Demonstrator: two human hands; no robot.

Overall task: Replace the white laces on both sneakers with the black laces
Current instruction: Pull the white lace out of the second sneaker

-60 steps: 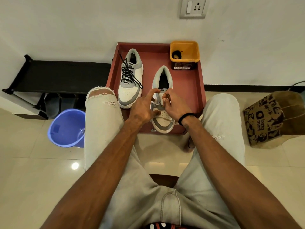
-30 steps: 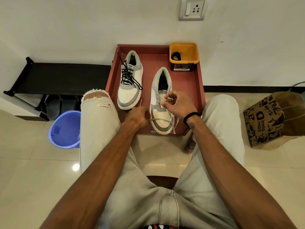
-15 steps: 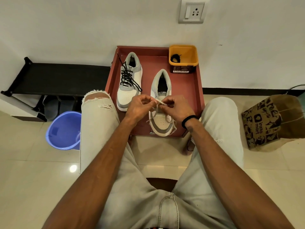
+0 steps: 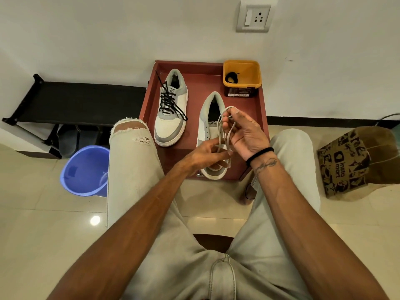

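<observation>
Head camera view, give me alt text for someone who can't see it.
A seated person's right hand and left hand gather a white lace above an unlaced grey-and-white sneaker in a red tray. Beside it sits a sneaker with black laces; a black lace lies in a yellow tub.

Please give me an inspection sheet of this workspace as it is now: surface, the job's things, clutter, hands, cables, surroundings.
Surface: red tray on a tiled floor, against the wall.
Job's things: left sneaker laced in black; right sneaker has open eyelets; white lace looped in the hands above it; black lace in the yellow tub.
Clutter: nothing seen on the tray beyond these.
Hands: right hand holds the white lace; left hand pinches its lower part.
Cables: a dark cable at the far right edge.
Surroundings: blue bucket, black rack, paper bag, wall socket.
</observation>
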